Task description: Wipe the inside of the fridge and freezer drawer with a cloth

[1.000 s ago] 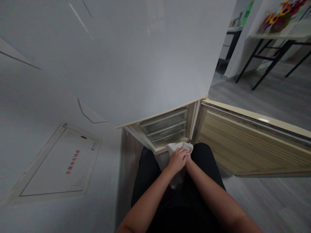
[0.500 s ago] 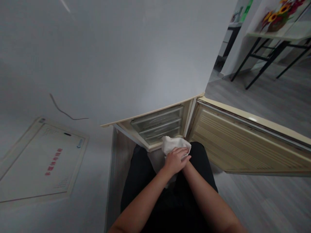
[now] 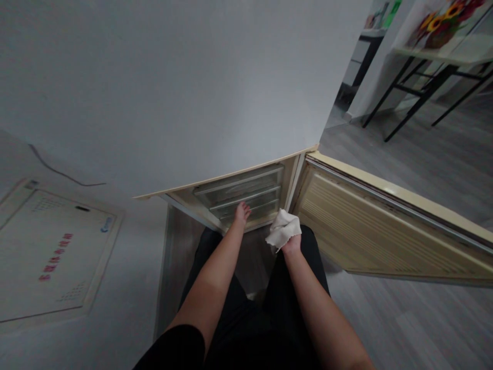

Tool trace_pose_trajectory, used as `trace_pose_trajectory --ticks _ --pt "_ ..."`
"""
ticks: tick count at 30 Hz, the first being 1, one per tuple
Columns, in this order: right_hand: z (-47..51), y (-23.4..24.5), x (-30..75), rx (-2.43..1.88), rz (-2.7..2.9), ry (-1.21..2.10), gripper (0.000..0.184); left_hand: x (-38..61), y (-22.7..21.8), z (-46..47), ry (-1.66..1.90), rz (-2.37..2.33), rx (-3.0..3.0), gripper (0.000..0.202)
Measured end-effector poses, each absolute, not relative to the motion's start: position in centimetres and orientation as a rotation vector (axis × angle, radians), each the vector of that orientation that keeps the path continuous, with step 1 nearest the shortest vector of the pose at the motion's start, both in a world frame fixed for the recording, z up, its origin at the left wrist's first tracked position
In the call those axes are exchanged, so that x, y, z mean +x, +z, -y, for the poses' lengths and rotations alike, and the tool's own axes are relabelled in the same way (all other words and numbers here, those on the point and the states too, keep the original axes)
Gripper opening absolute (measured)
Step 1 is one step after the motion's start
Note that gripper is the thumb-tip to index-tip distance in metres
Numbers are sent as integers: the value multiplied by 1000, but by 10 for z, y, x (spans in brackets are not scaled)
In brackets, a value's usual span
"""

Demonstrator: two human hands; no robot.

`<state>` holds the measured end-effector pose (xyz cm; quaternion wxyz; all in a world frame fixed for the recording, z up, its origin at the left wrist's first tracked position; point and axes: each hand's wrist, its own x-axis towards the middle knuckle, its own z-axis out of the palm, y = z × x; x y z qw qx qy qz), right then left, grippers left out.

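My left hand [image 3: 242, 211] reaches forward in front of the lower clear drawer [image 3: 262, 197] of a small fridge or freezer, fingers stretched out and holding nothing. Whether it touches the drawer front I cannot tell. A crumpled white cloth [image 3: 284, 226] drapes over my right hand [image 3: 293, 243], which grips it from below above my right knee. The cloth hides most of those fingers. The cream door [image 3: 377, 226] stands wide open to the right, hinged beside the drawers. Another clear drawer [image 3: 242, 182] sits above the lower one.
A large pale panel [image 3: 185, 92] rises above the drawers. On the left wall is a white cover plate [image 3: 57, 257] with red lettering. My knees flank the opening. At the back right a table [image 3: 435, 56] carries a flower basket [image 3: 441, 35] over grey wood floor.
My left hand has left the cloth and moved forward and left to the drawers. The cloth stays in my right hand. The view has shifted slightly, moving the wall plate further left.
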<state>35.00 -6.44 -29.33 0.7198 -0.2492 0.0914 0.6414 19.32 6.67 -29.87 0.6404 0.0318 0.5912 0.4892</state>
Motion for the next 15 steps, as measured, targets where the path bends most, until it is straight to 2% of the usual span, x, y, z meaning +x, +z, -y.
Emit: trace_pose_trajectory --ticks 6,10,15 --pt "61 -293 347 -621 -211 1373 27 184 -299 -93 1120 -1358 35 4" --pt "61 -289 347 -650 -281 1371 33 186 -301 -84 1183 -1312 31 6" --pt "64 -289 343 -698 -221 1365 30 198 -314 -42 1202 -1334 -15 16"
